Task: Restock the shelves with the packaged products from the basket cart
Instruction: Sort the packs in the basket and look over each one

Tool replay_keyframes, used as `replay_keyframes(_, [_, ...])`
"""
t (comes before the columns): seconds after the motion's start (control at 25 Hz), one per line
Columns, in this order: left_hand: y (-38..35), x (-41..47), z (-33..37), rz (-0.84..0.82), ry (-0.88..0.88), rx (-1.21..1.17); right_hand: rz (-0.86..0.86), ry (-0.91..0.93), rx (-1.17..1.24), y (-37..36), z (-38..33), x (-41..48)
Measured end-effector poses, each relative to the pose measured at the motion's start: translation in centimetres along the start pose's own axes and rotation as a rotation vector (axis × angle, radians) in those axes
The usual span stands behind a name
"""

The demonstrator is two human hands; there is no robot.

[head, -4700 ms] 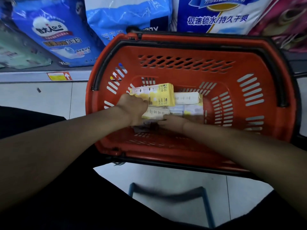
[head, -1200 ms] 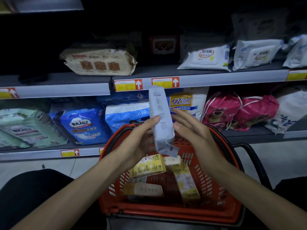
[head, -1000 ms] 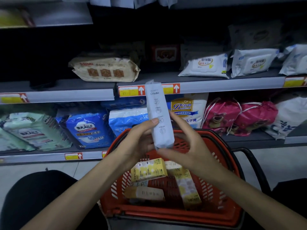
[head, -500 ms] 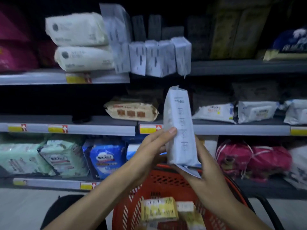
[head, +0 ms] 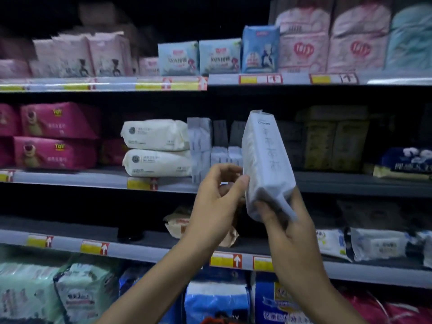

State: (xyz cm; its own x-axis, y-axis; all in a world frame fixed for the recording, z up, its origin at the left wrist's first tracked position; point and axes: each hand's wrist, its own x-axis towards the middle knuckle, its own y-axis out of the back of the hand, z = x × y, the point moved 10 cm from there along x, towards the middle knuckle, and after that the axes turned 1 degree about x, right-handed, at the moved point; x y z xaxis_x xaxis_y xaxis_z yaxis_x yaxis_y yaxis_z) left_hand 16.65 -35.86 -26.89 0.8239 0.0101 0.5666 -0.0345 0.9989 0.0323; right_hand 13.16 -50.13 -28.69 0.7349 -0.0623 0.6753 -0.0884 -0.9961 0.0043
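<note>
Pack [head: 266, 160], slim, pale grey, faintly printed

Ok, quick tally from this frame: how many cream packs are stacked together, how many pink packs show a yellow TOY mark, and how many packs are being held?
Cream packs, stacked: 2
Pink packs with a TOY mark: 2
Pale pack gripped by the right hand: 1
Total: 5
</note>
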Motion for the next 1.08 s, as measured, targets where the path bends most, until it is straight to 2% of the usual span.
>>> replay_keyframes(0.2, [1.9,3.9,1.7,0.062,-0.12,0.057,0.091,0.062,-0.078,-3.4,-1.0,7.3])
replay_keyframes(0.32, [3.5,8.0,1.9,0.076,-0.107,0.288,0.181,0.018,-0.269,-6.0,0.6,12.8])
replay_keyframes(0.48, [7.2,9.6,-0.7,0.217,0.099,0.444,-0.026,-0.24,-0.763,-9.4,4.5,17.5])
replay_keyframes(0.6, [8.2,8.0,-2.1,0.218,0.108,0.56,-0.087,-0.165,-1.0,-9.0,3.5,16.8])
replay_keyframes(0.8, [8.1,7.0,-2.9,0.196,0.148,0.539,-0.159,-0.093,-1.017,-7.7,2.7,14.0])
replay_keyframes(1.08, [6.4,5.7,-1.0,0.067,0.086,0.587,-0.194,-0.01,-0.986,-5.1,0.3,11.3])
